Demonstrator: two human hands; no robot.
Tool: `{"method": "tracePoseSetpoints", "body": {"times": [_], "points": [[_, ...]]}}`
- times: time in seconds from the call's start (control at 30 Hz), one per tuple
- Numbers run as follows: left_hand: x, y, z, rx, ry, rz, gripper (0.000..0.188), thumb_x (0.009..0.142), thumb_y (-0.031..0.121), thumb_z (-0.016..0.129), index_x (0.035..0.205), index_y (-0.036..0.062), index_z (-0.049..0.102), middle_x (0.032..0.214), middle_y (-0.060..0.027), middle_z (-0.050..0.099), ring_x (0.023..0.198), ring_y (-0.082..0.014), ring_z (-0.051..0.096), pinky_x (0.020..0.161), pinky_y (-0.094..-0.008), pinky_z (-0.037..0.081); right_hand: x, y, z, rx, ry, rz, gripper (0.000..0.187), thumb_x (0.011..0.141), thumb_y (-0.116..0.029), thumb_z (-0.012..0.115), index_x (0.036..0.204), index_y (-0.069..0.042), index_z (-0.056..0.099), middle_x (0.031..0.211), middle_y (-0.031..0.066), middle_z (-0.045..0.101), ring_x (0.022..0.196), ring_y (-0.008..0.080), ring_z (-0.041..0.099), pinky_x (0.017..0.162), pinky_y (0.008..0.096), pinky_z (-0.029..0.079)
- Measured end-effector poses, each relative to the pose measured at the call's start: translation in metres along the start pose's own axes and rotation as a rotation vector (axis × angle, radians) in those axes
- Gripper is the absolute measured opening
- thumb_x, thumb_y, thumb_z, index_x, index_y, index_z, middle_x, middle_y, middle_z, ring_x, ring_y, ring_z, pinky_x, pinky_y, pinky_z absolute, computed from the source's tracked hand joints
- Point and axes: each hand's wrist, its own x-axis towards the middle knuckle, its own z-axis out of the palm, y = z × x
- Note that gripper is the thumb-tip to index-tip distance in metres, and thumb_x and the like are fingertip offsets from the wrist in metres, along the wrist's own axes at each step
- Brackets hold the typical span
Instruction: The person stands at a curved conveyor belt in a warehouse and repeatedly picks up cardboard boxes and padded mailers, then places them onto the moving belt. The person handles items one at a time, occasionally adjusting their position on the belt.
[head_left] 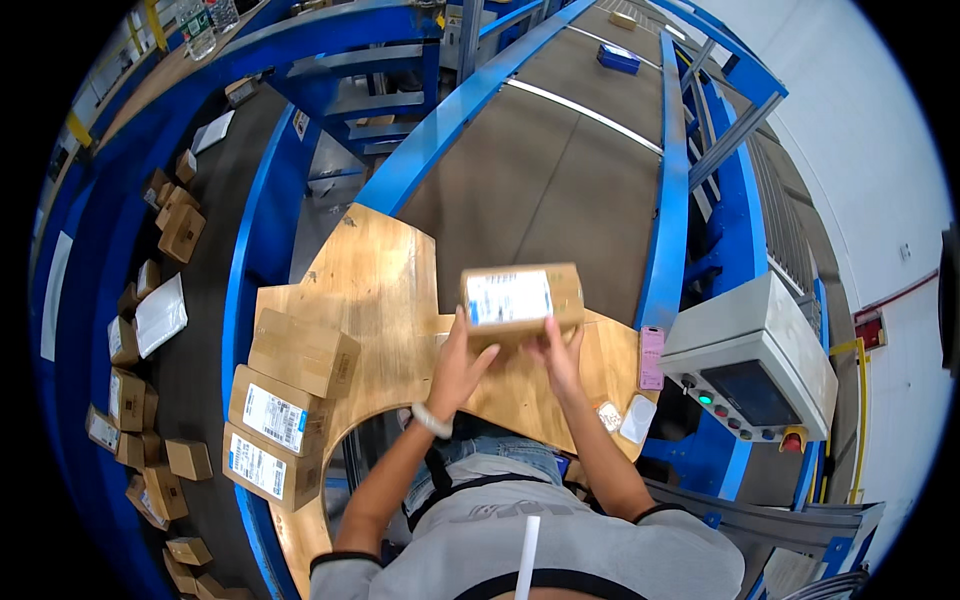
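Observation:
Between both hands I hold a brown cardboard box with a white shipping label on its upper face, just above the wooden worktable and near the start of the grey conveyor belt. My left hand grips the box's near left corner, a pale band on its wrist. My right hand grips the near right part, thumb up against the label side. At the table's left edge sit three more cardboard boxes, two of them with labels facing up.
A blue box lies farther up the belt. To the left, a lower dark conveyor carries several cartons and a white parcel bag. Right of the table stand a pink phone and a grey control box with buttons.

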Motion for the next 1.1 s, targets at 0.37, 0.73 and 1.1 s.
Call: {"method": "tracePoseSetpoints", "body": {"times": [0.37,0.73,1.1], "points": [[-0.054,0.197,-0.16,-0.626,-0.075,0.556,0.054,0.102,0.032,0.059,0.142,-0.0048,0.053,0.14,-0.0221,0.06,0.13,-0.0338,0.057,0.111,-0.044,0.042,0.029,0.052,0.087,-0.305,-0.447,0.338,0.056,0.1,-0.026,0.063,0.144,0.001,0.04,0.122,0.0206,0.066,0.101,0.0254,0.07,0.084,0.0367,0.059],[-0.14,0.202,-0.264,-0.335,0.198,0.63,0.047,0.103,0.028,0.059,0.135,-0.0059,0.058,0.136,-0.0202,0.062,0.123,-0.0291,0.06,0.106,-0.0394,0.044,-0.156,0.157,0.19,-0.442,-1.113,0.951,0.037,0.103,-0.018,0.059,0.135,0.0,0.054,0.122,0.0176,0.069,0.109,0.0257,0.069,0.093,0.0374,0.058],[-0.234,-0.096,-0.431,0.392,0.528,-0.499,0.049,0.098,0.031,0.069,0.125,-0.0085,0.062,0.124,-0.0237,0.067,0.103,-0.0283,0.07,0.09,-0.0379,0.053,-0.205,0.294,0.255,-0.165,-0.655,1.066,0.048,0.105,-0.047,0.05,0.133,-0.008,0.054,0.129,0.0162,0.059,0.119,0.0307,0.059,0.103,0.0535,0.049]]}}
